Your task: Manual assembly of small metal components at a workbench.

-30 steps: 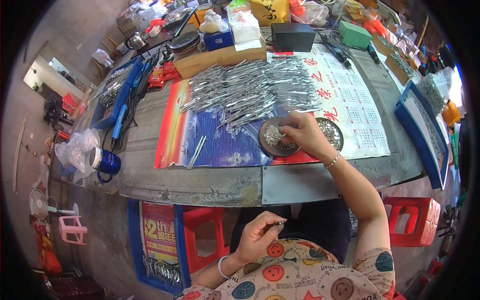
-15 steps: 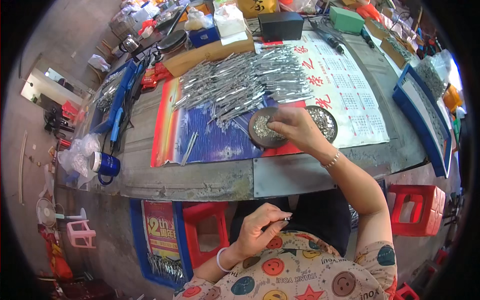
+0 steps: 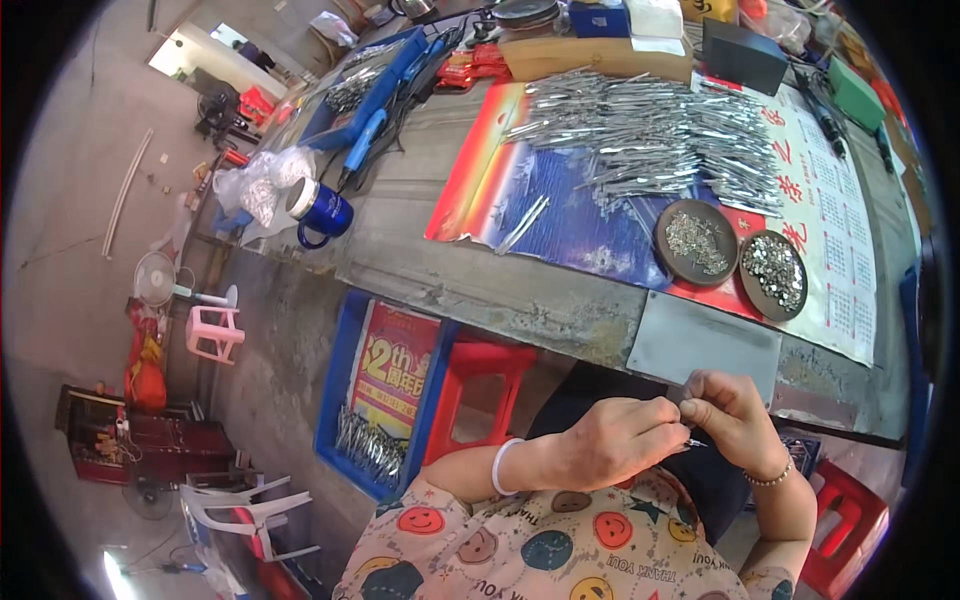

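My left hand (image 3: 622,438) and my right hand (image 3: 738,420) meet in front of my body, just off the table's near edge. The left fingers are pinched on a small metal piece, of which only a glint shows. My right thumb and forefinger are pressed together against the left fingertips; anything between them is too small to make out. Beyond the hands are two round brown dishes. The left dish (image 3: 666,226) holds tiny silvery bits, and larger shiny pieces fill the right dish (image 3: 776,313). A wide pile of thin metal strips (image 3: 650,130) lies behind them.
A grey plate (image 3: 705,340) lies at the table's near edge. Loose strips (image 3: 523,222) rest on the printed sheet. Leftward are a blue mug (image 3: 325,213) and a blue tray (image 3: 360,100). Below stand a blue crate (image 3: 335,395) and a red stool (image 3: 480,385).
My right hand has left the left dish and come back to my left hand, fingertips together. The view has swung left, so the table appears shifted rightward.
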A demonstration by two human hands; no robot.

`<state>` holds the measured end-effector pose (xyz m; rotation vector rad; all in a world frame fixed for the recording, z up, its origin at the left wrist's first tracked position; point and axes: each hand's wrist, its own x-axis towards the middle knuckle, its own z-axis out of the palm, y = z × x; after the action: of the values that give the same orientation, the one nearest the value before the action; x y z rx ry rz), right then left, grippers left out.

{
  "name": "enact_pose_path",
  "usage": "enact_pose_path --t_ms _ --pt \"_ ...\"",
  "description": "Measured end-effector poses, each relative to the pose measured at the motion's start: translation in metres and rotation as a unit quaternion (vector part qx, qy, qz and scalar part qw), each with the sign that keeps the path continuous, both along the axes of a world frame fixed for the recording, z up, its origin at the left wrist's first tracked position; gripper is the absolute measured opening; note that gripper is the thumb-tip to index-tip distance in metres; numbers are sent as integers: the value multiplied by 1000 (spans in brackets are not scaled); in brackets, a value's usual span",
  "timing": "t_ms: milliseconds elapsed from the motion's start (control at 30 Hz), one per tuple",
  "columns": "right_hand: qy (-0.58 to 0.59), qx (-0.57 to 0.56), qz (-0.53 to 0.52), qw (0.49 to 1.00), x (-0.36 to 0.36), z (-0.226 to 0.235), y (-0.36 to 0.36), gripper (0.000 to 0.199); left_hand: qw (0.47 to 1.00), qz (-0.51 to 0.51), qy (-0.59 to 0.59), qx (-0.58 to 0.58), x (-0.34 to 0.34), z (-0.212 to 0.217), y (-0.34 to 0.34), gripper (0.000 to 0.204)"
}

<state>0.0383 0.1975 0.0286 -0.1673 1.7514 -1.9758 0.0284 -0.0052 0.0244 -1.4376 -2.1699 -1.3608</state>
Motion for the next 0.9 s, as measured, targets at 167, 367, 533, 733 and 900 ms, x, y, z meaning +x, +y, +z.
enact_pose_path --t_ms 167,367,533,733,900 --pt "-40 -30 10 999 4 -5 -1 16 999 -14 36 -7 -5 -1 -7 22" --pt "-57 -65 33 996 -3 -9 -6 21 992 -12 108 -58 -11 -2 -15 27" --pt "-33 -42 30 998 -2 -10 -4 25 986 -19 140 -84 -16 -5 -14 24" --pt "-43 -42 26 998 -1 -13 -3 24 983 -19 145 -108 -17 -6 -14 25" --pt "-7 -10 21 1000 0 -17 -4 23 984 -19 143 -107 -18 -7 -13 26"
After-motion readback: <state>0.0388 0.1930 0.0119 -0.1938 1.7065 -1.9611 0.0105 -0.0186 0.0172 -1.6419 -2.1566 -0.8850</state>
